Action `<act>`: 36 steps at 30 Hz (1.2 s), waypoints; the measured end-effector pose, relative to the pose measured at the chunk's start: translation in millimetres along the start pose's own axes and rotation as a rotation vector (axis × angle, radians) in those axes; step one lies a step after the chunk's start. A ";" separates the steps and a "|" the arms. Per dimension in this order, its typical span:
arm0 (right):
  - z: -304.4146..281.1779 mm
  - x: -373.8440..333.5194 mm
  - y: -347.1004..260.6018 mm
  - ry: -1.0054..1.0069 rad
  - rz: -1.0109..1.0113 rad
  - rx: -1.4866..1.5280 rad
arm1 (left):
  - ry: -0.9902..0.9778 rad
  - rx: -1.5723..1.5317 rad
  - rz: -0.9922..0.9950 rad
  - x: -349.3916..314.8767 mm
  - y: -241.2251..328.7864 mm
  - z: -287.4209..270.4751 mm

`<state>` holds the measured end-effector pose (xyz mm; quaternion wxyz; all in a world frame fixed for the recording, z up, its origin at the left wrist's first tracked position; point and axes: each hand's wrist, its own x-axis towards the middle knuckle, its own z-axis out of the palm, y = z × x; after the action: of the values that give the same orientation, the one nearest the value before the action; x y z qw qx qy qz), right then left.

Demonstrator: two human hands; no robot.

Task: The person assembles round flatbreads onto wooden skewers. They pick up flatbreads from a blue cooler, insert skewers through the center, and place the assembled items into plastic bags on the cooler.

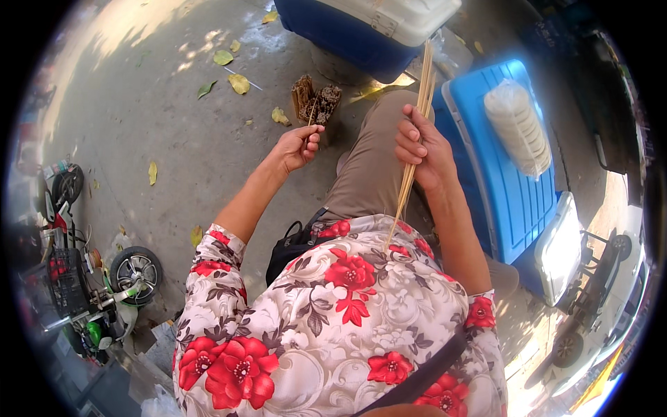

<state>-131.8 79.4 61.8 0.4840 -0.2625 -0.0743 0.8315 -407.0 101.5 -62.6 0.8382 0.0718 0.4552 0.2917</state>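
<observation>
1. I've got the left hand [299,147] pinching 1 thin stick [312,117] beside the brown bundles [328,102].
2. The right hand [426,149] is wrapped round the pale stick bunch [425,80], above the leg [361,163].
3. I'd guess we're mid-sorting; next probably needs a gentle, steady pinch.

The left hand [300,147] pinches a thin stick [313,117] just beside clustered brown bundles [306,97] low over the ground [187,125]. The right hand [425,151] grips a bundle of pale sticks [405,186] slanting above the trousered leg [361,163]. On the blue tub's lid [486,160], a clear bag of stacked white rounds [517,128] lies along the right edge, toward the far corner. Beyond the knee stands a blue cooler [333,35] with a white lid [410,15]; yellow leaves [239,83] dot the ground left of it.
</observation>
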 end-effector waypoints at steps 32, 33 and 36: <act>-13.1 39.0 -63.5 0.201 -0.791 -1.329 | -0.523 0.670 0.377 2.8 28.4 206.7; -20.4 38.3 -53.8 0.205 -0.768 -1.169 | -0.467 0.663 0.466 -3.8 28.1 209.0; -58.5 28.9 0.7 0.292 -0.544 -0.834 | -0.438 0.413 0.545 -24.1 35.1 192.8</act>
<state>-113.9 95.8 1.2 0.5420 -0.5177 -0.3967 0.5299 -276.6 144.9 79.3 0.7752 0.4173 0.2790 0.3834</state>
